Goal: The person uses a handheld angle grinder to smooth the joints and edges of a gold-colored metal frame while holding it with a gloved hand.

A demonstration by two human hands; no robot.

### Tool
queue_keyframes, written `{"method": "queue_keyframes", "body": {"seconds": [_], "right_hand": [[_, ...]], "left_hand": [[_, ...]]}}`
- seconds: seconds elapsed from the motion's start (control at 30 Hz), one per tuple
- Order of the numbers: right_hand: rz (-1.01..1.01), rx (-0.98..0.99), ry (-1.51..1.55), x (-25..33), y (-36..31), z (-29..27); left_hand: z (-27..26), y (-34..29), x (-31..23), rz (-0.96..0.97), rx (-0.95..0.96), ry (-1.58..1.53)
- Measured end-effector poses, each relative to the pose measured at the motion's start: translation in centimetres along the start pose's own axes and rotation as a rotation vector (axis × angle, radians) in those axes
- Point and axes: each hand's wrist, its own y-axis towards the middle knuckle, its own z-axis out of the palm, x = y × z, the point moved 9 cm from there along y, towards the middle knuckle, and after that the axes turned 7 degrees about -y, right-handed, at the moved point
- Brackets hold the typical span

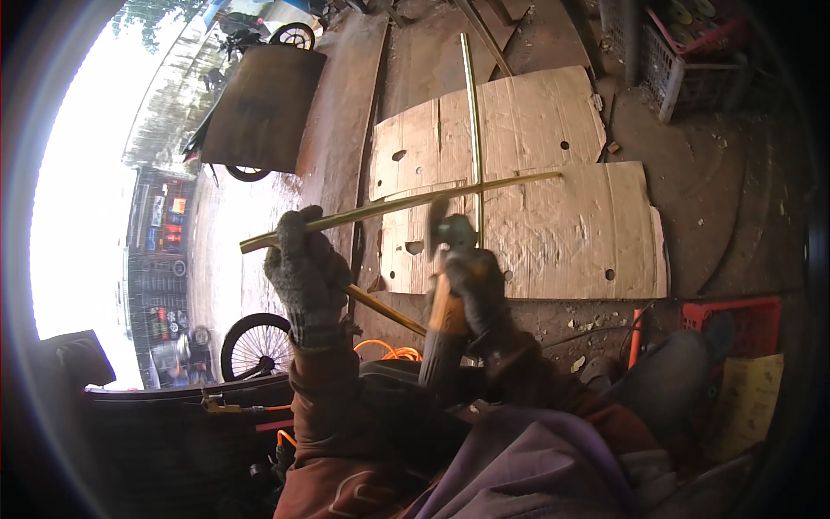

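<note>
My left hand [309,275], in a grey knit glove, is closed around a long brass-coloured metal tube [389,206] near its left end. The tube runs to the right above the cardboard. My right hand [478,284], in a dark glove, grips an orange angle grinder [447,313]. Its disc [437,223] stands close below the tube; whether they touch I cannot tell. A second tube [472,112] lies lengthwise on the flattened cardboard [536,121], passing under the held one. Another golden bar [389,310] slants down to the right from beside my left wrist.
Plastic crates stand at the far right, one grey [679,82], and a red crate [735,316] is near my right leg. An orange cable [393,352] coils beneath my arms. At left are a spoked wheel [257,346] and a brown panel [264,108] by a motorcycle.
</note>
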Motion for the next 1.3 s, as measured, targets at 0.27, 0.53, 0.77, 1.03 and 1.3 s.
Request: {"method": "queue_keyframes", "body": {"seconds": [0.27, 0.53, 0.77, 1.03, 1.3], "right_hand": [[-0.132, 0.009, -0.034, 2.0, -1.4, 3.7], [0.077, 0.003, -0.036, 4.1, 0.7, -1.6], [-0.269, 0.153, -0.54, 6.1, -1.1, 3.1], [-0.006, 0.169, -0.159, 4.7, 0.4, 1.4], [0.07, 0.085, -0.178, 6.3, 1.5, -1.9]], "left_hand": [[0.0, -0.1, -0.1, 0.01, -0.005, -0.013], [-0.3, 0.2, -0.2, 0.049, -0.022, 0.04], [0.3, 0.3, -0.6, 0.075, 0.048, 0.075], [0.2, 0.5, -0.4, 0.08, 0.018, 0.079], [0.8, 0.6, -1.0, 0.143, 0.087, 0.117]]}}
